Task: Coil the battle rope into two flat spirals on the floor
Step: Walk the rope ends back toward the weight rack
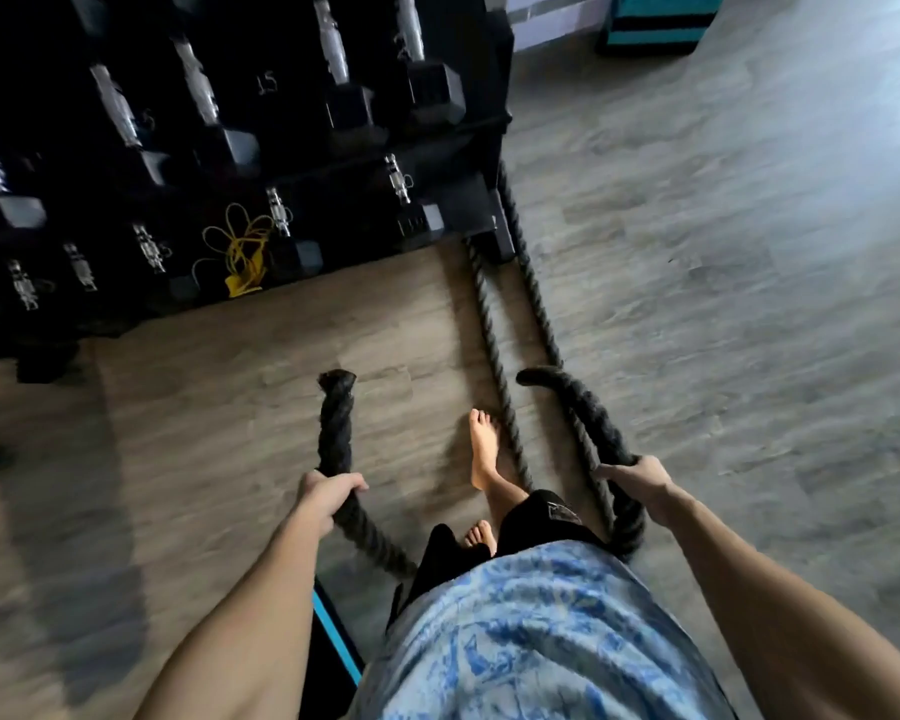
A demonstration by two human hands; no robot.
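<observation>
Rope axis: the battle rope [489,324] runs as two near-parallel strands on the floor. Its long axis goes from the foot of the dumbbell rack [230,148] at 12 o'clock toward the person at 6 o'clock. It is looped round that foot and no part is coiled.
Left rope end: the left rope end [337,381] is frayed and sticks up out of the fist, pointing to 12 o'clock.
Right rope end: the right rope end [533,376] arches up from the fist and curls over toward 10 o'clock.
Left hand: the left hand [328,498] is clenched round the rope a little below its end. The rope leaves the fist toward 5 o'clock and passes behind the legs.
Right hand: the right hand [637,483] is clenched round the rope. A slack loop hangs under it at 6 o'clock and joins the outer strand.
Feet: the bare feet [484,449] stand between the hands, just left of the inner strand.
Surface: the floor [697,252] is grey-brown wood-look planks, blurred in places.
Room: the black rack fills 10 to 12 o'clock, with dumbbells and a yellow cord [242,246] on its lower tier. A teal-and-black box [661,18] sits at 1 o'clock.
</observation>
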